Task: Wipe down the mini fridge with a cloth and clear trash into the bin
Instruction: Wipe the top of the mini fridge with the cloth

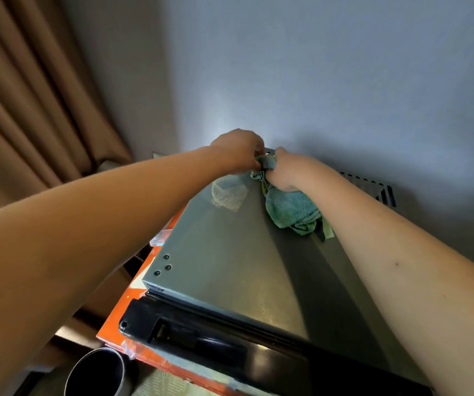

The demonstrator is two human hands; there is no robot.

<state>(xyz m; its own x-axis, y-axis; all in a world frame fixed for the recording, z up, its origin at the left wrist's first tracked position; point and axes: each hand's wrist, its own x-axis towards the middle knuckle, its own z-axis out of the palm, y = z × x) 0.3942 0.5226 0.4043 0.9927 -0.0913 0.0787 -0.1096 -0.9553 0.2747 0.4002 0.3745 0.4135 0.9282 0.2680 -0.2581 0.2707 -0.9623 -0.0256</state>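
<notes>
Forearms fill the near frame, both reaching out over the mini fridge [230, 267], w/ its black door edge closest to me and grey top running away to the wall. At the fridge top's far edge, the right hand [285, 174] is clenched round a bunched teal cloth [290, 208]; most of the cloth trails back onto the top near the right edge. Left hand [237, 150] sits just beside it at the same far edge, fingers curled down and touching the cloth's upper end, maybe pinching it or something behind it; can't tell which.

Progress, my read: wipe is underway on the top, at the back. Door, sides, inside not visibly done. A clear plastic scrap [228, 192] lies on the top near the far left corner, likely trash left to clear. Bin [95, 372], a dark round one, stands at lower left beside the orange base [121, 310].

Hidden: fingertips of both hands, the fridge's back edge, its front face. Vent grille [378, 190] is half cut off by my right arm.
</notes>
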